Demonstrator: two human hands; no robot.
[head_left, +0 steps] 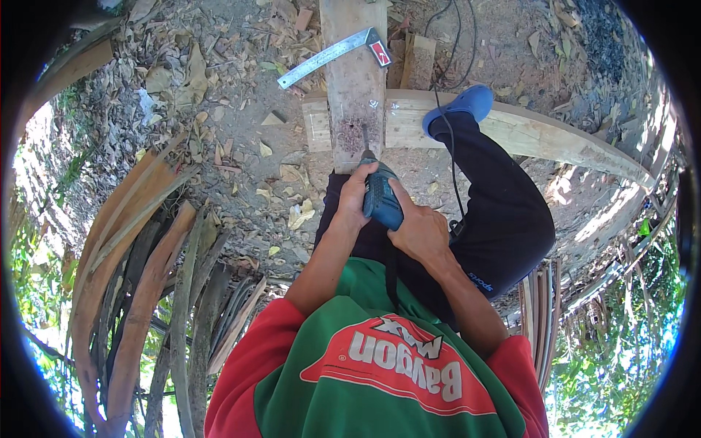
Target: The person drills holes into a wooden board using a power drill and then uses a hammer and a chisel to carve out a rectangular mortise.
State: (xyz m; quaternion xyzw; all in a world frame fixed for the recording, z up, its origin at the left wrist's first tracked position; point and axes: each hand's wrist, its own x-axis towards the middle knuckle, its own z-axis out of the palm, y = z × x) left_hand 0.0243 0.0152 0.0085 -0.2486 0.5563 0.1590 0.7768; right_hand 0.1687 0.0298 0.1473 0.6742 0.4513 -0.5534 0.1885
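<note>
At the far left of the frame a heap of curved wood offcuts (pixel 139 292) lies on the bare ground (pixel 241 146), which is dry earth strewn with dead leaves; greenery shows at the lower left and lower right rims.

Moving toward the middle, the left hand (pixel 353 198) is closed round the side of a blue power drill (pixel 381 198), fingers wrapped on the body near its front. The drill sits at the centre of the frame, its bit (pixel 364 137) pointing up the picture into an upright-running plank (pixel 355 80), where a patch of reddish dust marks the spot. That plank lies across a longer pale beam (pixel 526 131) that bends off to the right. A steel try square (pixel 332 55) rests on the plank's upper part, blade reaching out to the left.

Right of the drill, the right hand (pixel 420 232) is clenched on the grip, thumb lying along the casing. To drill well here, I judge both hands should press straight along the bit, keeping it from tilting, with steady and not heavy force so the bit clears its dust.

Further right, a foot in a blue shoe (pixel 461 104) stands on the beam, pinning it. A black cord (pixel 447 139) runs past the leg; it seems best kept behind the bit.
</note>
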